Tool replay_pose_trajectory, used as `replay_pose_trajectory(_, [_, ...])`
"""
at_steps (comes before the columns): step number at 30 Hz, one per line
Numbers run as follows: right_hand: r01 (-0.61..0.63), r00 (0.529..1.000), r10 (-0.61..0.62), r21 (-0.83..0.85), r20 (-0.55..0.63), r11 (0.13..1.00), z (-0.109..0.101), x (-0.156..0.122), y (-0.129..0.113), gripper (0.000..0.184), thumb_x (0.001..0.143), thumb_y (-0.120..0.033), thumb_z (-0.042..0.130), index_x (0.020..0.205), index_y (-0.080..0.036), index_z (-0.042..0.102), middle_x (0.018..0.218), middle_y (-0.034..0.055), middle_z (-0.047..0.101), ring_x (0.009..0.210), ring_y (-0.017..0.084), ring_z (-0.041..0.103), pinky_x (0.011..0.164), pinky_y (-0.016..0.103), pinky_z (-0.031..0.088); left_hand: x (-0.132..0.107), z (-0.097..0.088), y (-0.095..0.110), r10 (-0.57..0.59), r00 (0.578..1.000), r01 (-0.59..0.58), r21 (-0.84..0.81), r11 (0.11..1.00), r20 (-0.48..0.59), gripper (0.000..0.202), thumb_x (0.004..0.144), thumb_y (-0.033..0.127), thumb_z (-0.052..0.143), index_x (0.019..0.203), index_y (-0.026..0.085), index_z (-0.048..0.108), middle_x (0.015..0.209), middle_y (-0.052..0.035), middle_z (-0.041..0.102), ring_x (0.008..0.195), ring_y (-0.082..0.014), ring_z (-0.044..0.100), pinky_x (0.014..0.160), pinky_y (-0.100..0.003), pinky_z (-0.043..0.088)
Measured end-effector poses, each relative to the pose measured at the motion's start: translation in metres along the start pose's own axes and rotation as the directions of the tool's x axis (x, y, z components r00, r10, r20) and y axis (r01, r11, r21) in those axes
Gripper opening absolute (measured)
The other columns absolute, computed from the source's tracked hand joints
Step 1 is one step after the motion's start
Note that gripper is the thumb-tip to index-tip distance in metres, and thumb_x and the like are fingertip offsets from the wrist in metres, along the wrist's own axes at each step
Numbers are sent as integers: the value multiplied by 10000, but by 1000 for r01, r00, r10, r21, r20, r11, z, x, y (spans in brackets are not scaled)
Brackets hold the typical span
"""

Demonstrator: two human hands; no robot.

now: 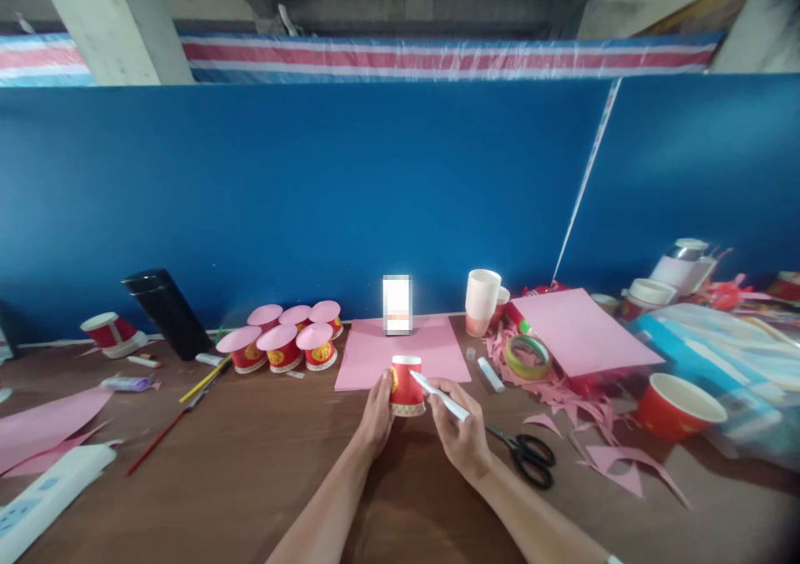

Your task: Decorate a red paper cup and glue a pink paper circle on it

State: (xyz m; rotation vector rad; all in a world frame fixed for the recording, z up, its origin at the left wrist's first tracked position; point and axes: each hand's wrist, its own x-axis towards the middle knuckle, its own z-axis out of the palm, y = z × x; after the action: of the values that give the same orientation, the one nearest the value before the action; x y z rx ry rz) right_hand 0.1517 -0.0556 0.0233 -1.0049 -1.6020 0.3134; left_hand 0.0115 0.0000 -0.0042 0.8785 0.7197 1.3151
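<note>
My left hand (377, 410) is closed around the left side of a red paper cup (408, 387), which stands upside down with its white base up and a patterned rim below. Between the fingers of my right hand (461, 431) is a white pen (447, 397); its tip points at the cup's upper side and looks close to or touching it. Behind the cup lie pink paper sheets (437, 347), with a bright, blurred-out phone-like screen (397, 304) at their back edge. Black-handled scissors (531, 457) rest to the right of my right hand.
Several red cups topped with pink discs (284, 339) stand at the left, near a black bottle (166, 314). To the right are stacked white cups (482, 301), green tape (527, 356), pink scraps (616, 464) and a red cup (678, 406). A power strip (56, 497) lies front left.
</note>
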Motion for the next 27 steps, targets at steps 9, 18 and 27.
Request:
replay_pose_trajectory(9, [9,1000,-9,-2,7,1000,1,0,-1,167,862,-183,451,970,-171,578,838,68,628,761,171,613,740,280,492,-1,1,2,-9,1000,9,-8,1000,4,369,744,499,569,824,140,586,796,-54,648,793,-190,583,758,-303,423])
replay_pose_trajectory(18, [7,1000,-7,14,-25,1000,0,0,1,216,869,-209,457,1042,-164,578,918,95,639,803,181,621,739,285,508,1,-2,-2,-1,1000,1,11,1000,-2,381,771,497,539,859,130,595,776,-45,635,685,-150,550,673,-274,421])
replay_pose_trajectory(27, [-8,1000,8,-4,-19,1000,0,0,1,213,866,-207,461,1041,-164,575,893,88,644,798,178,627,731,279,515,-1,1,2,-6,1000,7,38,999,-12,408,757,532,532,851,141,605,817,-51,652,757,-172,572,725,-285,418])
